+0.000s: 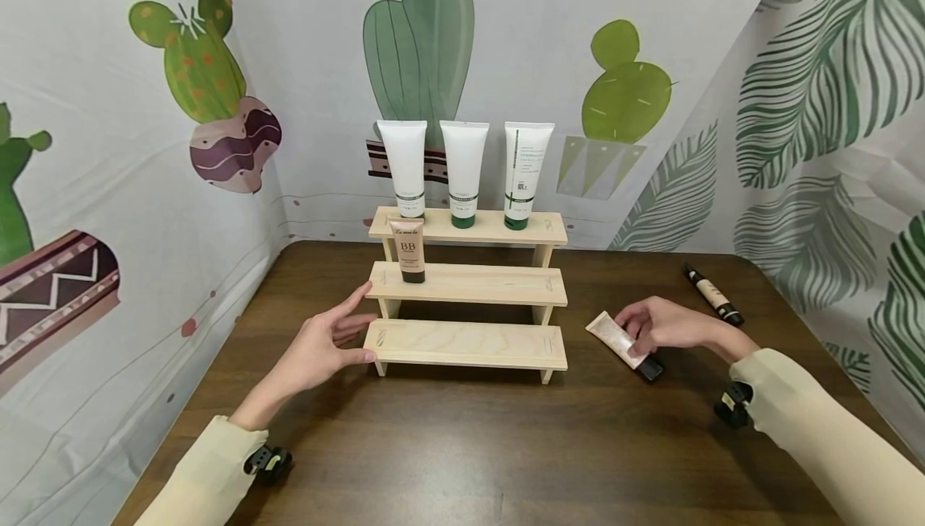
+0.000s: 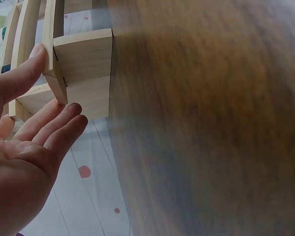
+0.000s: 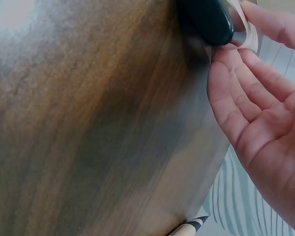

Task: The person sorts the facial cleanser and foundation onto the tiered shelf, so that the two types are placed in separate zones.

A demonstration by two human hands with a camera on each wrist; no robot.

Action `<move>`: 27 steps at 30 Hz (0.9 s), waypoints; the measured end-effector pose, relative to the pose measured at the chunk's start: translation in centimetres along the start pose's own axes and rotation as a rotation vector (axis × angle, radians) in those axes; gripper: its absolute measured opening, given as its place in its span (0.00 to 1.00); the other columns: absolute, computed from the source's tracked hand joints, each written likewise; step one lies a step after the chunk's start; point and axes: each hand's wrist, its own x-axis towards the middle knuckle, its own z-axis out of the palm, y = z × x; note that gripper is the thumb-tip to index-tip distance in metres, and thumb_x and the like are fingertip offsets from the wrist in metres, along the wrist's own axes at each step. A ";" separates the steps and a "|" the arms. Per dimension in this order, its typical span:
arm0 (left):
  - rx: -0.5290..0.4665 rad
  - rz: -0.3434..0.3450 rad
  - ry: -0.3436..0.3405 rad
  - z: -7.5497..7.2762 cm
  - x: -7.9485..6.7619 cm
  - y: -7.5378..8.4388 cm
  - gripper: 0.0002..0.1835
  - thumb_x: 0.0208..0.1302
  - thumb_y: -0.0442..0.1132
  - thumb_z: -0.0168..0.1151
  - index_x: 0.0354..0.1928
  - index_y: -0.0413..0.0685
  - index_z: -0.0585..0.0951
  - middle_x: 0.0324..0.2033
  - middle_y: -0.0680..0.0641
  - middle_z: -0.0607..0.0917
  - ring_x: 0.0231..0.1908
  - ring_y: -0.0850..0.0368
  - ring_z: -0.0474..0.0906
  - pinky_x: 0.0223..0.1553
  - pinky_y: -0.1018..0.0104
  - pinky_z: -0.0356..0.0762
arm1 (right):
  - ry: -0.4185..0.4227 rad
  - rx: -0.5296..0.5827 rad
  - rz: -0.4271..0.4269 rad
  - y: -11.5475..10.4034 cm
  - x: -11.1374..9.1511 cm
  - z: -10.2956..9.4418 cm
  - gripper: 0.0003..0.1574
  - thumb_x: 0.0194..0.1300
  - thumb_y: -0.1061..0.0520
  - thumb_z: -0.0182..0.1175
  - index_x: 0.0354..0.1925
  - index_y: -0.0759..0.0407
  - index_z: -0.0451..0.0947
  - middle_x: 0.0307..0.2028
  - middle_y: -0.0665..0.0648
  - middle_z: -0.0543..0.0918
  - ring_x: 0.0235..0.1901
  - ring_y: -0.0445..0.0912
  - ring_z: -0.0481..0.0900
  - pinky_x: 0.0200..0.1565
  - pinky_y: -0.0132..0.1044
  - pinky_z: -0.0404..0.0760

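My right hand point(image 1: 668, 323) pinches a small beige tube with a black cap point(image 1: 614, 337) just above or on the table, to the right of the stand; I cannot tell whether it touches the wood. In the right wrist view the black cap point(image 3: 206, 19) shows beside the fingers. With its fingers fairly straight, my left hand point(image 1: 325, 349) touches the left end of a three-tier wooden stand point(image 1: 462, 341), thumb at the lowest tier. A beige BB cream tube point(image 1: 409, 249) stands cap down at the left of the middle tier.
Three white tubes with green caps, among them the middle one point(image 1: 464, 173), stand along the top tier. A beige and black pen-like tube point(image 1: 714, 295) lies behind my right wrist. The brown table point(image 1: 462, 454) meets a cactus-print cloth point(image 1: 520, 44) at the back.
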 end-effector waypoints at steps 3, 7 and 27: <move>-0.002 0.002 0.000 0.0 0.0 0.1 0.60 0.53 0.27 0.82 0.84 0.60 0.59 0.60 0.36 0.84 0.59 0.39 0.83 0.61 0.47 0.81 | -0.009 0.003 0.003 -0.1 -0.1 0.0 0.35 0.52 0.66 0.74 0.57 0.79 0.77 0.33 0.58 0.83 0.30 0.44 0.81 0.30 0.31 0.81; -0.005 -0.001 0.000 0.0 0.0 0.2 0.59 0.54 0.28 0.82 0.84 0.60 0.59 0.60 0.36 0.84 0.59 0.39 0.83 0.61 0.46 0.80 | -0.015 -0.008 -0.003 -0.3 -0.3 0.0 0.35 0.54 0.64 0.74 0.57 0.82 0.77 0.34 0.58 0.85 0.32 0.44 0.82 0.33 0.31 0.82; -0.004 0.004 0.000 0.1 0.0 0.0 0.59 0.54 0.28 0.82 0.84 0.60 0.59 0.60 0.36 0.85 0.59 0.40 0.83 0.61 0.46 0.80 | 0.098 0.097 -0.027 -0.5 -1.6 1.0 0.33 0.59 0.67 0.75 0.58 0.82 0.75 0.39 0.61 0.88 0.38 0.47 0.86 0.38 0.35 0.88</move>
